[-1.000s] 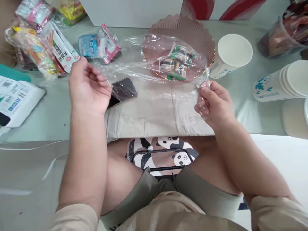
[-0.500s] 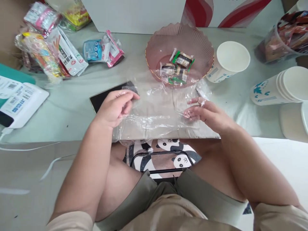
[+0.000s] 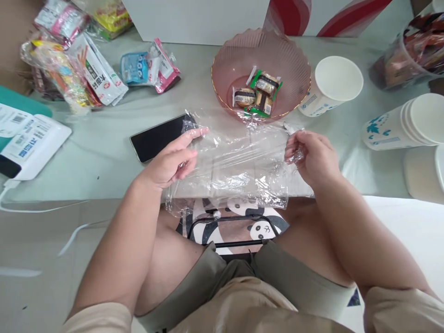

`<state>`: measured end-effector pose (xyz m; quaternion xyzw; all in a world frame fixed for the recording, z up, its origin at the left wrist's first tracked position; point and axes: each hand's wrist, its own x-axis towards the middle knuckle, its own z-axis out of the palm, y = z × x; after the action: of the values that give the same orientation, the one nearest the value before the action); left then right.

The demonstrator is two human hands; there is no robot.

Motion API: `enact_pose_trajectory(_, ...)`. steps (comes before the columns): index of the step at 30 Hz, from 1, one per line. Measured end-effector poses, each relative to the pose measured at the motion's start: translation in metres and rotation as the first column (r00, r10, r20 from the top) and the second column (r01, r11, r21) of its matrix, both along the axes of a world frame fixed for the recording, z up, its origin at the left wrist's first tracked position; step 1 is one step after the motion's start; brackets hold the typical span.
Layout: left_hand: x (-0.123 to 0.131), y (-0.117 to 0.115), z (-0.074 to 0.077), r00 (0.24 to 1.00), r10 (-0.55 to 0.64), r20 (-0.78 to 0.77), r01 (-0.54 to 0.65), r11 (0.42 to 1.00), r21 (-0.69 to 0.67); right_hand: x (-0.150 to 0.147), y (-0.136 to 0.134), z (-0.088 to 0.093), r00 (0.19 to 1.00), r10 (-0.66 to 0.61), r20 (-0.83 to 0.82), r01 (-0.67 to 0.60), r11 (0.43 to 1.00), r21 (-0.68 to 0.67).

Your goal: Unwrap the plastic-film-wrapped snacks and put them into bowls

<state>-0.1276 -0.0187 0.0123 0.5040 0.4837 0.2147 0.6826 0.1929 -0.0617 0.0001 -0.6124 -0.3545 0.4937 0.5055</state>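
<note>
A clear plastic wrapper (image 3: 239, 162) lies spread over the table's front edge, part of it hanging down. My left hand (image 3: 176, 159) is at its left side, index finger stretched out over the film and the other fingers curled but apart. At the right side my right hand (image 3: 310, 155) is closed, pinching a crumpled part of the film. Partly under the wrapper's left corner is a black phone (image 3: 157, 138). Just behind the wrapper stands a pink ribbed bowl (image 3: 225, 69) holding several small wrapped snacks (image 3: 265, 85).
Snack packets (image 3: 100, 74) lie at the back left, with a white and teal device (image 3: 38, 143) in front. Paper cups (image 3: 338, 78) and a tub of packets (image 3: 411, 60) stand on the right. A large white box (image 3: 201, 21) is behind the bowl.
My right hand has moved slightly right and closed on the film, which is now drawn tighter. My left index finger has stretched out further, and the hand has moved slightly off the phone.
</note>
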Motion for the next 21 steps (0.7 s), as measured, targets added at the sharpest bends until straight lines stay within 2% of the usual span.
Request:
enact_pose_trajectory(4,-0.002,0.008,-0.002,0.999,0.019,0.031,-0.019,1.0,-0.013,-0.001,-0.002,0.001,0.995,0.062,0.076,-0.066,0.996,0.061)
enact_pose_trajectory(7,0.003,0.014,0.0,0.99,0.138,0.008,-0.138,0.99,0.0,-0.002,-0.005,0.003,0.99,0.105,0.093,-0.111,0.992,0.062)
enact_pose_trajectory(11,0.013,0.019,0.002,0.964,0.263,-0.025,-0.261,0.962,0.082,-0.004,-0.007,0.007,0.992,0.111,0.059,-0.111,0.994,-0.011)
enact_pose_trajectory(17,0.026,0.024,0.003,0.949,0.234,-0.212,-0.199,0.964,0.175,-0.006,-0.007,0.01,0.976,0.213,0.033,-0.213,0.977,-0.002)
enact_pose_trajectory(21,0.031,0.022,0.009,0.937,0.287,-0.201,-0.251,0.95,0.186,-0.004,-0.008,0.008,0.969,0.238,0.065,-0.239,0.971,0.007)
